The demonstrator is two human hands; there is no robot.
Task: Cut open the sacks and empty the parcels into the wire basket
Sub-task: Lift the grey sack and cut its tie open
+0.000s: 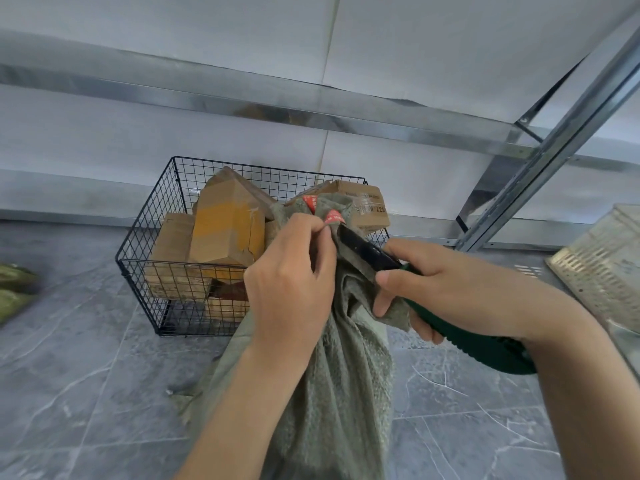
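Underfoot, grey veined floor (86, 393), probably tile; metal shelving (311, 114) behind wire basket (145, 216).

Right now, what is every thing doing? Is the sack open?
sack: neck bunched shut, held up.
left hand: grips the sack's neck.
right hand: holds the cutter.
cutter: blade against the neck.
wire basket: partly filled.
parcels: closed, piled inside.

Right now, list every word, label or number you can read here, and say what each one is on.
Cardboard box at the wire basket's right end: dark print under clear tape, too blurred to read.
Red tags at the sack's mouth: white marks, too small to read.
Cutter in the right hand: no text shows.
Nothing here can be quoted.
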